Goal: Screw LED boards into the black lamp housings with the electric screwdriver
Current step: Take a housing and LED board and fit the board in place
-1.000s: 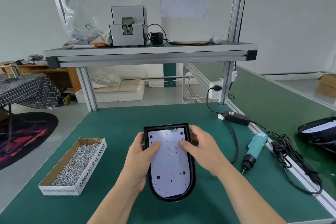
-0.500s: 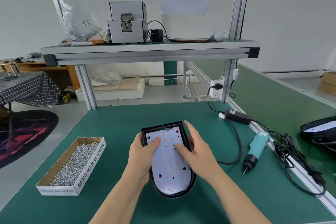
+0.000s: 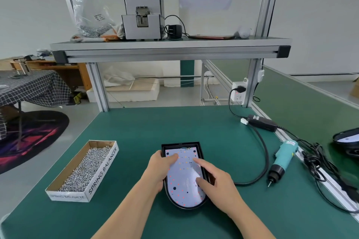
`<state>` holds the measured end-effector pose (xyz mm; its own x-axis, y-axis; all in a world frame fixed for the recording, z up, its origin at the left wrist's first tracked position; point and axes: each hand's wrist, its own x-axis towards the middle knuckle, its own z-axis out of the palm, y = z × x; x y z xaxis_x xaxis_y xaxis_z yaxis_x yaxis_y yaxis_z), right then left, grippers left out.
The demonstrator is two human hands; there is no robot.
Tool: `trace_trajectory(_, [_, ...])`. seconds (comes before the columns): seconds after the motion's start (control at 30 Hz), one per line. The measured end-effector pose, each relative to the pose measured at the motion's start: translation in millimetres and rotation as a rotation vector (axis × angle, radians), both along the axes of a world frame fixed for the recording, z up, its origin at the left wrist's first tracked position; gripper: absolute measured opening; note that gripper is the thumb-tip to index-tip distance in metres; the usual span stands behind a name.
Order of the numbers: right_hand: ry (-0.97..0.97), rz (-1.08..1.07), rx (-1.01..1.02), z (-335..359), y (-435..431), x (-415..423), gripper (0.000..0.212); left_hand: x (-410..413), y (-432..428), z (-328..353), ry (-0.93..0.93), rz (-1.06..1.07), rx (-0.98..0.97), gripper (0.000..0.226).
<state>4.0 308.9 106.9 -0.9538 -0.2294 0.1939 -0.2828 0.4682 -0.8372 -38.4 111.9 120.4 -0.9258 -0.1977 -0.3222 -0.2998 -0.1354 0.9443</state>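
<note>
Two hands work one assembly at the near centre of the green table (image 3: 155, 126). The left hand (image 3: 161, 169) grasps the left wall of one black lamp housing (image 3: 180, 144), thumb lying on the single white LED board (image 3: 184, 178) seated inside it. The right hand (image 3: 215, 182) grasps nothing: its forefinger and thumb press on the board. One cardboard box (image 3: 103, 170), to the left, holds a heap of loose screws (image 3: 85, 169). One electric screwdriver (image 3: 281, 161) lies untouched to the right, tip toward the near edge; its black cable (image 3: 266, 161) loops between it and the housing. A second housing (image 3: 347, 137) sits at the far right, cut off by the frame. One grey machine (image 3: 142, 17) stands on the shelf (image 3: 169, 44) beyond.
</note>
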Motion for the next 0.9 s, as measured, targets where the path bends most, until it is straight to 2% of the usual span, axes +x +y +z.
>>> trace_trajectory(0.1, [-0.011, -0.031, 0.036, 2, -2, -1, 0.048, -2, -2, -2, -0.003, -0.061, -0.138, 0.018])
trace_trajectory(0.17, [-0.005, -0.050, 0.051, 1, -3, -2, 0.041, -2, -7, 1, 0.000, -0.069, -0.390, 0.024])
trace_trajectory(0.23, [-0.004, -0.058, 0.043, -1, -3, -2, 0.036, 1, -21, 6, 0.017, -0.013, -0.598, 0.027])
trace_trajectory(0.33, [-0.018, -0.069, 0.011, -4, -3, -4, 0.032, 7, -56, 19, 0.159, 0.130, -0.743, 0.019])
trace_trajectory(0.43, [-0.029, -0.076, -0.011, -6, -4, -5, 0.030, 15, -108, 37, 0.241, 0.310, -0.882, 0.022])
trace_trajectory(0.53, [-0.021, -0.074, -0.003, -6, -6, -4, 0.030, 21, -164, 46, 0.111, 0.337, -1.032, 0.015])
trace_trajectory(0.6, [-0.010, -0.076, 0.013, -5, -6, -4, 0.031, 26, -195, 44, -0.074, 0.231, -1.206, 0.012])
trace_trajectory(0.67, [-0.009, -0.084, 0.023, -4, -7, -4, 0.031, 31, -213, 36, -0.194, 0.081, -1.343, 0.019])
trace_trajectory(0.77, [-0.011, -0.097, 0.025, -3, -7, -3, 0.031, 36, -219, 20, -0.191, -0.030, -1.406, 0.020])
trace_trajectory(0.87, [-0.013, -0.089, 0.016, -3, -8, -2, 0.031, 40, -216, 6, -0.059, 0.049, -1.334, 0.004])
trace_trajectory(0.9, [-0.011, -0.087, 0.017, -2, -8, -2, 0.032, 39, -217, 3, -0.030, 0.077, -1.313, 0.009])
